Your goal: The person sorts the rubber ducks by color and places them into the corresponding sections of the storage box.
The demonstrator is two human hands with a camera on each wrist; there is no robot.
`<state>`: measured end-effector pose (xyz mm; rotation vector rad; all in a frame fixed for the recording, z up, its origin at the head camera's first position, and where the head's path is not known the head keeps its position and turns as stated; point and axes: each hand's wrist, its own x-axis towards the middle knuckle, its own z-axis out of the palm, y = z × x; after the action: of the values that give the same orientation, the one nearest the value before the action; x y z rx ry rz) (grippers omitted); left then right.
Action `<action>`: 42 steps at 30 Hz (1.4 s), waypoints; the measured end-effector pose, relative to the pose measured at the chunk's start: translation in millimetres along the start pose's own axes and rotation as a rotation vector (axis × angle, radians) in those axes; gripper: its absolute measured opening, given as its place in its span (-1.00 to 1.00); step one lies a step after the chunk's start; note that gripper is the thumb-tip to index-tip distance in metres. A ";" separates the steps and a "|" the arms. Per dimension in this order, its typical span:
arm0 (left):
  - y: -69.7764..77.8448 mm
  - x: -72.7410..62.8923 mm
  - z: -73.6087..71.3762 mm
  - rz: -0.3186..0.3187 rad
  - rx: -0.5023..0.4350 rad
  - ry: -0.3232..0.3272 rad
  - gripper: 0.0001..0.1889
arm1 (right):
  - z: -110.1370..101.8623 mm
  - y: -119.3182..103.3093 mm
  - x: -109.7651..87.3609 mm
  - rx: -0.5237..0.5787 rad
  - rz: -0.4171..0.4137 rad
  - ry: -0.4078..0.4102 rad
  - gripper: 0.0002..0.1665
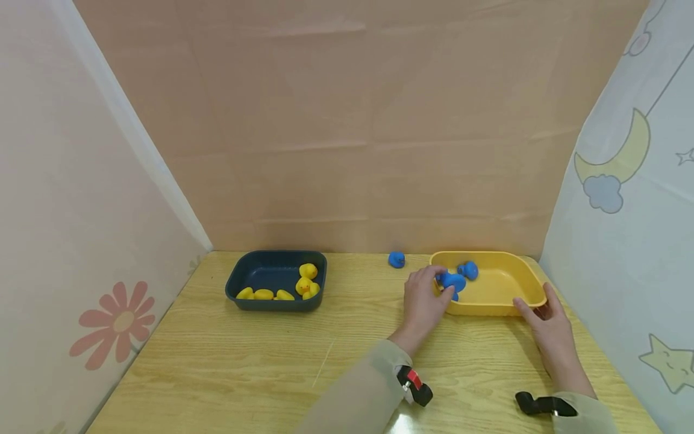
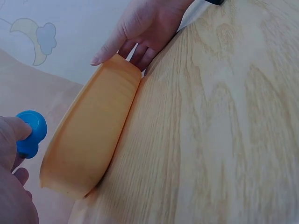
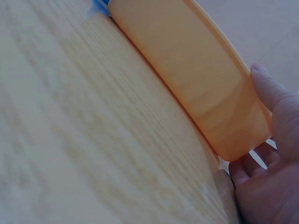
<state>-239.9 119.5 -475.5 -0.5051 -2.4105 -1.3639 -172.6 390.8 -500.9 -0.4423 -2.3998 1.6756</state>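
Note:
My left hand [image 1: 424, 301] pinches a blue rubber duck [image 1: 453, 282] between thumb and fingers, over the left end of a yellow tray [image 1: 504, 309]. In the left wrist view that duck [image 2: 32, 134] is up beside the tray's wall [image 2: 93, 135]. Another blue duck [image 1: 469, 270] lies inside the tray near the back, and more blue shows just below the held one. My right hand [image 1: 554, 331] grips the tray's front right corner, thumb at the rim and fingers around the outer wall, as the right wrist view also shows, with the hand [image 3: 271, 182] against the tray [image 3: 201, 84].
One blue duck [image 1: 397, 260] stands on the wooden table [image 1: 244, 367] by the back wall, left of the yellow tray. Farther left is a dark blue tray [image 1: 278, 305] with several yellow ducks [image 1: 305, 286]. Fabric walls close in the back and both sides.

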 end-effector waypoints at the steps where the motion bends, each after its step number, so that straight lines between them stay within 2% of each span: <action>1: -0.5 -0.4 1.3 -0.002 0.005 -0.001 -0.66 | 0.1 -0.1 0.0 -0.001 0.002 0.002 0.22; 5: -1.5 -2.2 5.5 -0.011 0.035 -0.007 -0.66 | 0.1 0.0 -0.2 -0.005 0.004 0.002 0.22; 12: -3.5 -3.8 9.8 0.009 0.084 -0.004 -0.68 | -1.1 1.9 0.5 -0.013 -0.003 -0.005 0.23; 19: -4.4 -2.9 9.6 0.021 0.097 0.011 -0.60 | -0.7 1.6 0.3 -0.001 -0.004 -0.014 0.23; 24: -5.1 2.3 4.0 -0.005 0.091 0.009 -0.62 | -0.4 0.8 2.5 -0.008 0.004 -0.006 0.22; 30: -9.3 6.9 -3.9 0.016 0.082 0.046 -0.60 | -0.6 0.9 3.6 -0.011 0.012 0.000 0.23; 35: -18.7 8.4 -8.9 0.001 0.088 0.061 -0.57 | -0.7 2.6 2.4 -0.012 0.008 -0.002 0.24; 42: -33.3 14.3 -20.6 -0.036 0.070 0.033 -0.53 | -0.4 2.9 3.2 -0.014 0.013 0.005 0.24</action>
<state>-265.5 87.7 -484.1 -0.4202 -2.4426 -1.2867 -175.1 393.2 -503.5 -0.4652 -2.4118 1.6616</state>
